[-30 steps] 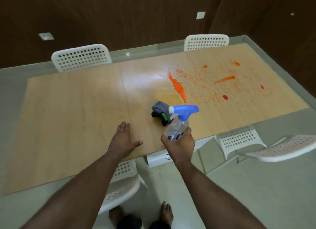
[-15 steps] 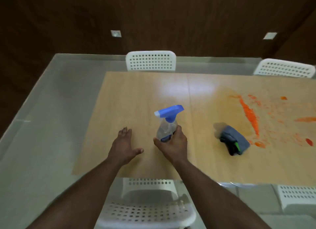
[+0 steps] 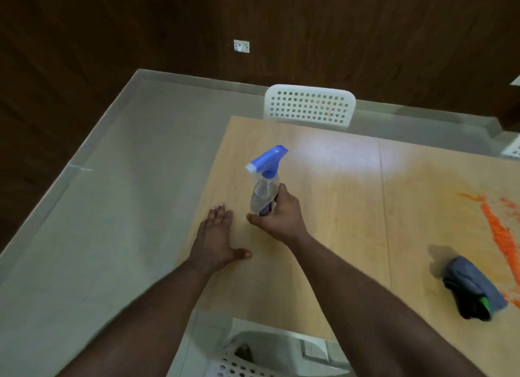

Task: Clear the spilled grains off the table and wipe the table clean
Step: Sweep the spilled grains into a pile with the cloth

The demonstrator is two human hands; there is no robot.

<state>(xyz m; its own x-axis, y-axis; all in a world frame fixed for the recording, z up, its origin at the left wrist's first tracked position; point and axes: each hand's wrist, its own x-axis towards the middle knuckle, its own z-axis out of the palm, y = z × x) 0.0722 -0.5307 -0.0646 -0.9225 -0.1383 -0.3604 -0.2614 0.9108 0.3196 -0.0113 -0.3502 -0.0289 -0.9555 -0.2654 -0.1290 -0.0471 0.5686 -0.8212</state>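
Observation:
My right hand (image 3: 277, 217) grips a clear spray bottle (image 3: 264, 188) with a blue trigger head, standing upright on the wooden table (image 3: 337, 208) near its left end. Flat on the table just left of the bottle lies my left hand (image 3: 215, 237), fingers straight. Orange spilled grains (image 3: 499, 230) streak the table at the far right. A folded grey cloth (image 3: 472, 286) with black and green parts lies beside the grains, near the front edge.
A white perforated chair (image 3: 309, 105) stands behind the table's far edge. Another white chair (image 3: 253, 357) sits below me at the near edge. Grey floor stretches to the left, bounded by a dark wooden wall.
My view has swung left along the table, so the grains and cloth now sit at the far right. My right hand has carried the bottle toward the table's left end. My left hand stays flat.

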